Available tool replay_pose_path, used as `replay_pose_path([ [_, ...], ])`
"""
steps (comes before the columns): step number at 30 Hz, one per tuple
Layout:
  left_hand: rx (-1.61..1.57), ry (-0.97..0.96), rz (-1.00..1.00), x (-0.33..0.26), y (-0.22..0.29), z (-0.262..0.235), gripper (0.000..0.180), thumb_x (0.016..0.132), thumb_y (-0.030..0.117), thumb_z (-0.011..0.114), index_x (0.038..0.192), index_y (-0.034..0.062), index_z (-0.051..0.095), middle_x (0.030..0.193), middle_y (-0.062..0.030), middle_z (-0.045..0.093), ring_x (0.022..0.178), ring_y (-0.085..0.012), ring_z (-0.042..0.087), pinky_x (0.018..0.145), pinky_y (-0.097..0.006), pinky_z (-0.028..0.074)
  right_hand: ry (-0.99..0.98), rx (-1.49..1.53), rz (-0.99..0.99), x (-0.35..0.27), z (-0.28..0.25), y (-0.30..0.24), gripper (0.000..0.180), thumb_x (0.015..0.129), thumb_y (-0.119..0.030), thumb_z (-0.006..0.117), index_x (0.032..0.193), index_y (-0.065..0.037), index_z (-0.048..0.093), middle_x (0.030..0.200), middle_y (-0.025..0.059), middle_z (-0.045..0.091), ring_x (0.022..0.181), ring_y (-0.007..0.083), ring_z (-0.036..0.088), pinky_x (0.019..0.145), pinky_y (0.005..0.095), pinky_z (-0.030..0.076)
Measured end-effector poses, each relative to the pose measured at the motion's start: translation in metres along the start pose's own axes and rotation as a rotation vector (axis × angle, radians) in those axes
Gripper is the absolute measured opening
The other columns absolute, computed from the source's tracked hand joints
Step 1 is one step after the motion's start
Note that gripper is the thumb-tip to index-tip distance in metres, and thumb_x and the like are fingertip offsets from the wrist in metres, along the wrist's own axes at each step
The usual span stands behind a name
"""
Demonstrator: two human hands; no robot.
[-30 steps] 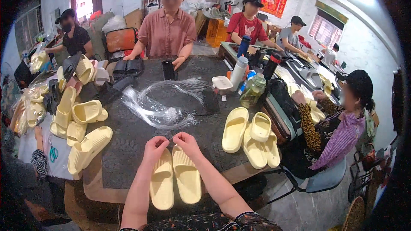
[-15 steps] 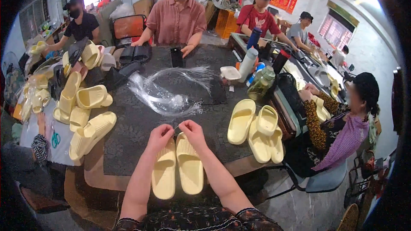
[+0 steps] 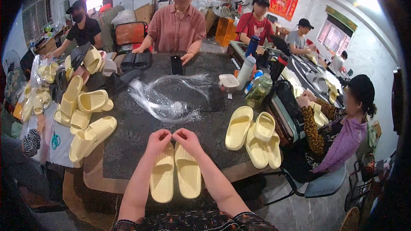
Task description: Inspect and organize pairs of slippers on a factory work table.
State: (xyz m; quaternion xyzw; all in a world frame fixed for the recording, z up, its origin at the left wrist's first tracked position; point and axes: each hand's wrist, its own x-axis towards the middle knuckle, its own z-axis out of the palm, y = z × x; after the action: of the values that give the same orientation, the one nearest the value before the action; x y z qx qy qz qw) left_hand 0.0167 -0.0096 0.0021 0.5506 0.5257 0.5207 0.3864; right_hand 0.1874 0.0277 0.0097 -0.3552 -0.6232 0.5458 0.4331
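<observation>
Head view looks down on our two hands, which meet at the top end of a pair of pale yellow slippers [image 3: 175, 173] lying side by side near our edge of the dark speckled table [image 3: 128, 137]. Our left hand [image 3: 157, 140] rests curled on the left slipper [image 3: 163, 175], fingers bent in toward the thumb; our right hand [image 3: 186, 139] sits the same way on the right slipper [image 3: 188, 173]. The fingertips of both hands nearly touch in the middle, pinched narrow, and we cannot tell whether anything small is held between them. The slippers look like moulded foam, smooth and matte, with fine ribs across the footbed and rounded, thick edges.

Just beyond our hands lies a crumpled heap of clear plastic bags [image 3: 169, 102], glossy and wrinkled, with thin strands trailing toward the right. To the right, a loose cluster of four yellow slippers [image 3: 254, 137] sits partly stacked near the table's edge. To the left, more yellow slippers [image 3: 87, 115] are piled in a leaning stack, and scissors with blue handles [image 3: 55, 139] lie on a white surface beside them. Farther back stand a white bottle [image 3: 246, 72], a greenish jar [image 3: 259, 90] and a black phone [image 3: 176, 65]. A person in a pink shirt [image 3: 177, 28] stands across the table, and another in a patterned top [image 3: 338, 132] sits at our right.
</observation>
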Motion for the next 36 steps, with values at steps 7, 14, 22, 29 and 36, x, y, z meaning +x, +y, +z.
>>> replay_pose_path([
  [7, 0.175, 0.236, 0.237, -0.004, 0.045, 0.008, 0.015, 0.081, 0.011, 0.068, 0.091, 0.0004, 0.064, 0.085, -0.002, 0.061, 0.077, -0.0088, 0.058, 0.065, -0.024, 0.047, 0.129, 0.045, 0.008, 0.004, -0.005, 0.019, 0.016, 0.087, -0.018, 0.066, 0.086, -0.002, 0.064, 0.073, -0.0041, 0.058, 0.066, 0.0039, 0.049, 0.06, 0.0213, 0.041],
  [14, -0.799, -0.351, 0.787, -0.075, 0.253, -0.01, 0.042, 0.091, 0.039, 0.054, 0.065, 0.0067, 0.059, 0.069, -0.0039, 0.058, 0.066, -0.0191, 0.053, 0.081, -0.047, 0.045, 0.086, -0.009, 0.092, 0.001, -0.014, 0.024, 0.014, 0.086, -0.017, 0.067, 0.088, -0.004, 0.064, 0.075, -0.0034, 0.059, 0.069, 0.0046, 0.05, 0.063, 0.0216, 0.042],
  [22, -1.174, -0.892, 1.118, -0.093, 0.316, -0.019, 0.039, 0.092, 0.036, 0.051, 0.061, 0.0108, 0.054, 0.059, -0.0034, 0.054, 0.051, -0.0188, 0.049, 0.066, -0.048, 0.052, 0.098, -0.011, 0.032, 0.011, -0.007, 0.025, 0.017, 0.086, -0.018, 0.067, 0.086, -0.002, 0.063, 0.071, -0.0041, 0.057, 0.065, 0.0036, 0.048, 0.059, 0.0213, 0.04],
  [29, -1.165, -1.012, 0.976, -0.095, 0.33, -0.016, 0.029, 0.09, 0.024, 0.052, 0.065, 0.0094, 0.055, 0.061, -0.0029, 0.054, 0.051, -0.0166, 0.049, 0.062, -0.04, 0.051, 0.117, -0.028, 0.028, 0.002, -0.003, 0.015, 0.018, 0.086, -0.019, 0.068, 0.085, -0.002, 0.063, 0.07, -0.0045, 0.057, 0.064, 0.0032, 0.048, 0.059, 0.0212, 0.04],
  [36, -1.159, -1.148, 0.801, -0.087, 0.343, -0.011, 0.02, 0.088, 0.012, 0.053, 0.068, 0.0079, 0.056, 0.063, -0.0024, 0.054, 0.05, -0.0145, 0.05, 0.058, -0.033, 0.051, 0.1, -0.033, 0.039, 0.004, -0.003, 0.02, 0.017, 0.086, -0.02, 0.067, 0.086, -0.003, 0.064, 0.07, -0.0031, 0.058, 0.065, 0.0046, 0.049, 0.06, 0.022, 0.041],
])
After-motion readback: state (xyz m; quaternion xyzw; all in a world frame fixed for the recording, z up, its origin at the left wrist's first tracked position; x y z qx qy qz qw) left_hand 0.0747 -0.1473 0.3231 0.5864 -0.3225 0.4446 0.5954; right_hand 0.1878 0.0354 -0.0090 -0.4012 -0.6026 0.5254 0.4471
